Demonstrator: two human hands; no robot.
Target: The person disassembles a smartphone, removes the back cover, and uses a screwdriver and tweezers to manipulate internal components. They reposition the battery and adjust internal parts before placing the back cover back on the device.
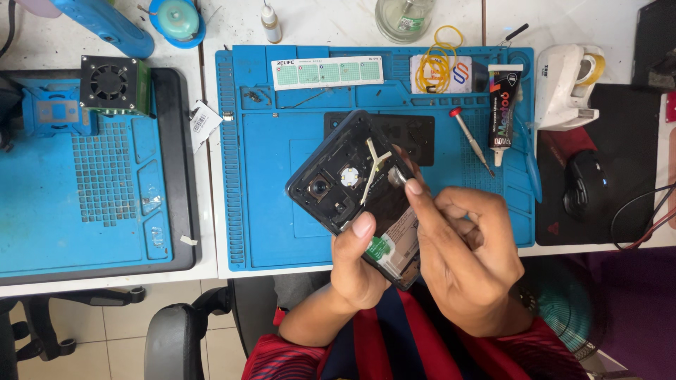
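— Blue repair mat (282,232) on our white bench; where's the opened phone (352,190)?

— Above the mat's near edge. Our left hand (355,271) grips its lower end, thumb across the exposed inside.

— And our right hand (461,264)?

— Fingers pinched shut on a small metal tool at the phone's edge. Back cover's off, internals bare; reassembly remains. Screwdriver (470,139) and glue tube (501,105) lie beyond.

Lower end of the opened phone (352,183) behind both hands, fingertips' grip unclear.
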